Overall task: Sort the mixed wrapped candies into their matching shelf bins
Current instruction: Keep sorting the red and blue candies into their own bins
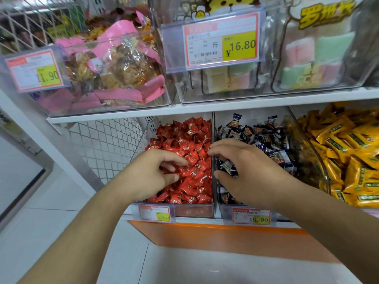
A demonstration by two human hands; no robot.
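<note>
On the lower shelf a clear bin (194, 211) is heaped with red wrapped candies (190, 140). Beside it on the right stands a second clear bin (225, 210) of dark navy wrapped candies (266, 134). My left hand (155, 171) reaches into the red bin, its fingers and thumb curled down among the red candies; whether it holds one I cannot tell. My right hand (244, 167) is over the navy bin, fingers and thumb closed round a few navy candies (227, 166).
A third bin of yellow wrapped candies (348, 152) lies to the right. The upper shelf (205, 108) carries bins of pink-wrapped snacks (114, 66) and pastel sweets (307, 58). Wire mesh (102, 144) closes the left side. An orange base panel (215, 234) runs below.
</note>
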